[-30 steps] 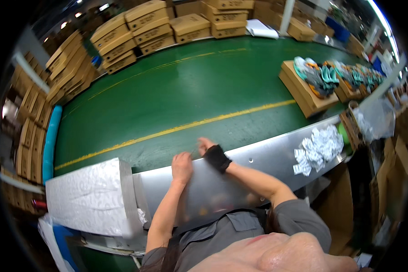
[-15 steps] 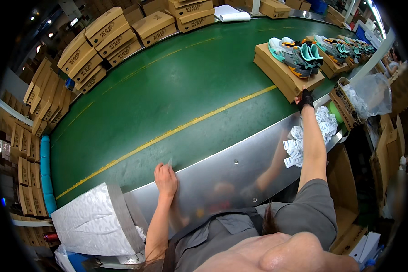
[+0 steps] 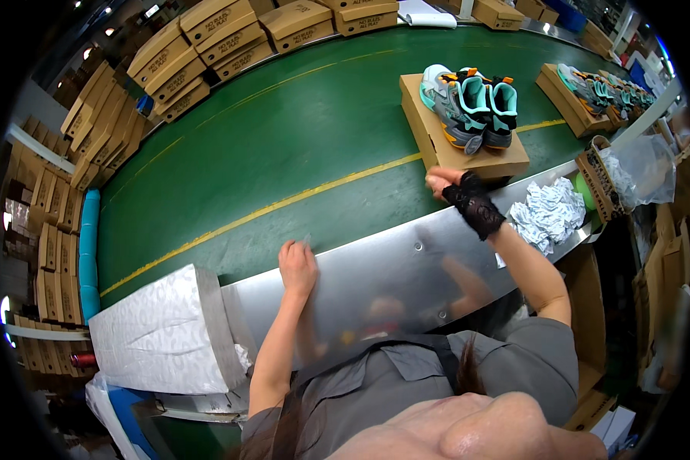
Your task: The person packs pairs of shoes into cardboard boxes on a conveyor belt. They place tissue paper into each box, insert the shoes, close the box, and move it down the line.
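Note:
My right hand (image 3: 461,195), in a black lace fingerless glove, grips the near left corner of a brown shoebox (image 3: 415,115) on the green conveyor belt. A pair of sneakers (image 3: 468,107), grey and mint with orange trim, stands on the lid. Lower and to the left, my left hand (image 3: 297,267) rests at the belt's near edge with its fingers curled. A small translucent scrap shows at its fingertips, too faint to name.
More sneakers on boxes (image 3: 575,103) line the belt at right. Crumpled white packets (image 3: 548,215) lie beside an open carton (image 3: 602,180). A metal ledge (image 3: 360,284) runs along my side, with a stack of patterned white paper (image 3: 153,330) at left. Shoebox stacks (image 3: 222,34) stand beyond the belt.
The shoebox with its sneakers has come left and turned, with my right hand still at its corner, and the gap to the boxes behind has widened. My left hand stays by the belt edge.

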Tool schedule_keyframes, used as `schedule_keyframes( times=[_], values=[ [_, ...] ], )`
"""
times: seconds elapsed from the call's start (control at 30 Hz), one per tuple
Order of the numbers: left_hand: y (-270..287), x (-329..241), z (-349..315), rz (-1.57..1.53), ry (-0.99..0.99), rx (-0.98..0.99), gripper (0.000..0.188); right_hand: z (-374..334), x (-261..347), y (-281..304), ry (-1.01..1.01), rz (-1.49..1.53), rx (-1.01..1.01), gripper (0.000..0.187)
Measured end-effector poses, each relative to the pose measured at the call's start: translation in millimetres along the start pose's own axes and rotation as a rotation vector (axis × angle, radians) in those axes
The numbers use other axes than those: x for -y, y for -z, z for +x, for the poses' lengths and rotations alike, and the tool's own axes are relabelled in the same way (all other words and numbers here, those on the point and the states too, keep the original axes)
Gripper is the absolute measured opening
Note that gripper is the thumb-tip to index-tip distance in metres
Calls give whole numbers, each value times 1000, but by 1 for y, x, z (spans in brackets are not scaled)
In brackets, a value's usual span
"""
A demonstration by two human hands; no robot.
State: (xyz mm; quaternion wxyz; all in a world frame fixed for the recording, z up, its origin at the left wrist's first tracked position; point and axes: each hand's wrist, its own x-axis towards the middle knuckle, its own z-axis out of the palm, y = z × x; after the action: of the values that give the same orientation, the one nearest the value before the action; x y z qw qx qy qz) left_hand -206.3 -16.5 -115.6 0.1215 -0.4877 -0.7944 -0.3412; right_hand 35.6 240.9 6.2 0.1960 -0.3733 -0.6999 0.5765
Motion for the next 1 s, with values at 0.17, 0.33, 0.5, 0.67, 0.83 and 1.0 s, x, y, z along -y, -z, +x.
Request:
schedule_keyframes(
  times=[0.17,0.33,0.5,0.67,0.83,1.0],
  values=[
    [-2,6,-7,23,24,-13,11,31,57,51,570,-1364,-742,54],
    [-6,1,-3,2,34,-38,9,67,70,88,-32,-1137,-304,61],
    [-6,11,-10,-153,200,-94,9,49,20,73,374,-1222,-629,46],
    [18,29,1,-393,419,-241,15,-38,44,44,578,-1017,-125,44],
    [78,-30,70,-543,305,-284,18,-103,45,-28,1110,-1131,310,60],
    [54,-83,72,-608,96,56,18,-119,7,-76,1390,-979,474,29]
  ],
)
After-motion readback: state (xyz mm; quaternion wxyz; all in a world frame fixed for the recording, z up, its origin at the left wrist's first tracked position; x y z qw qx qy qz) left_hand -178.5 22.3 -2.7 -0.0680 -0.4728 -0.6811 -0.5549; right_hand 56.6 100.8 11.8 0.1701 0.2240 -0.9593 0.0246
